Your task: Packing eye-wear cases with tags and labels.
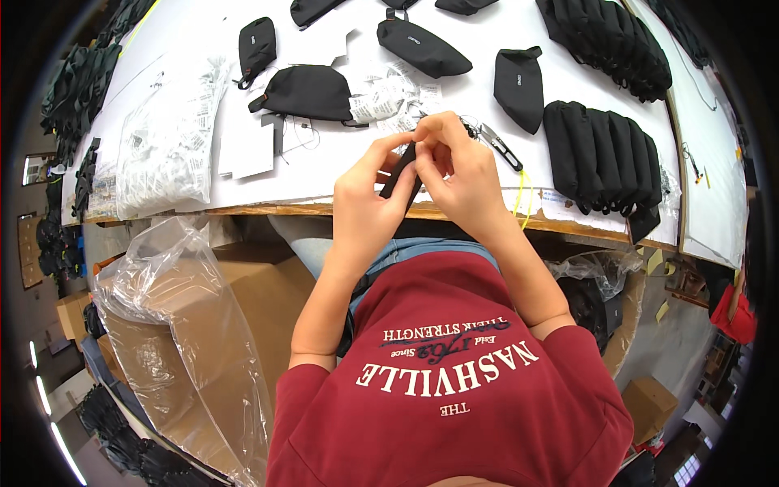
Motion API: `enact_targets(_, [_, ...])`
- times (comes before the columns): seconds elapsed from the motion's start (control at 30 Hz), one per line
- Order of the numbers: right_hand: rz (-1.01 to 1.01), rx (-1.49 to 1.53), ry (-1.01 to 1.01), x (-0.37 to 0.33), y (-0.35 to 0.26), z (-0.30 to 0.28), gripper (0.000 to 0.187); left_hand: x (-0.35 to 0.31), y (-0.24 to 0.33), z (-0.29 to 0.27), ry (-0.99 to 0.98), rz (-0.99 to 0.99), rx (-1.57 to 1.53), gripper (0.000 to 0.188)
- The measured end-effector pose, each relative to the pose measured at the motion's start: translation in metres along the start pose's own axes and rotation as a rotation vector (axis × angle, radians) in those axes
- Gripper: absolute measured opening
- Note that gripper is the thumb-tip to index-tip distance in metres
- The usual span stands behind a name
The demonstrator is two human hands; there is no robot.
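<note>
Close to the table's front edge, my left hand (372, 185) grips a small black fabric pouch (396, 177) along its side, fingers closed round it. My right hand (461, 172) pinches the pouch's upper end, its thumb and fingertips pressed together; the exact spot between them is hidden. Just right of that hand lie thread snips (501, 149) on a yellow cord (526, 191). Beyond the hands rests a loose heap of white printed labels (388, 96). A black pouch (307, 91) lies beside the heap, and another black pouch (423, 49) sits behind it.
Rows of stacked black pouches (602, 158) stand at the right. A clear bag of labels (170, 150) and white cards (247, 152) lie at the left. Below the table edge, a cardboard box (264, 296) stands beside a plastic-covered carton (174, 325).
</note>
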State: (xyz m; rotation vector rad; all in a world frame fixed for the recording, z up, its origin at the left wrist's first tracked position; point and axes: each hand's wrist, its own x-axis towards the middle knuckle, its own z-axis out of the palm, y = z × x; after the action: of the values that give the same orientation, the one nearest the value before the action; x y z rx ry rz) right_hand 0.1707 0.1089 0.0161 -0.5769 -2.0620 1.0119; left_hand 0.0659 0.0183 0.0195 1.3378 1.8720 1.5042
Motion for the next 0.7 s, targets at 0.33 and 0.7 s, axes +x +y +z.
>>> enact_targets(0.33, [0.527,0.519,-0.16,-0.008,0.018,-0.014,0.015,-0.004,-0.012,0.005,0.02,0.114,0.12,0.027])
enact_targets(0.7, [0.544,0.618,-0.223,-0.012,0.023,-0.022,0.014,-0.007,-0.009,0.005,-0.065,-0.077,-0.098,0.026])
